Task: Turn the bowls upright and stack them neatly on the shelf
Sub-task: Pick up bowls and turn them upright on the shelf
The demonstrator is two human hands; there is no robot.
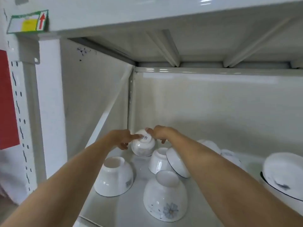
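Several white bowls lie upside down on a white metal shelf (131,208). Both my arms reach to the back left corner, where a small white bowl (142,147) sits inverted with a label on its foot. My left hand (124,138) touches its left side, one finger stretched onto the foot ring. My right hand (159,132) curls over its right side and grips the foot. Nearer me are an inverted bowl (114,176) at the left, a flower-patterned inverted bowl (164,196) at the front, and one inverted bowl (158,161) behind it with a tilted bowl (177,163) leaning on it.
More white bowls (211,145) lie behind my right forearm. A larger dark-rimmed bowl (284,176) sits at the right edge. The shelf above (164,17) hangs low overhead. A slotted white upright (21,122) and a red panel (7,102) stand at the left.
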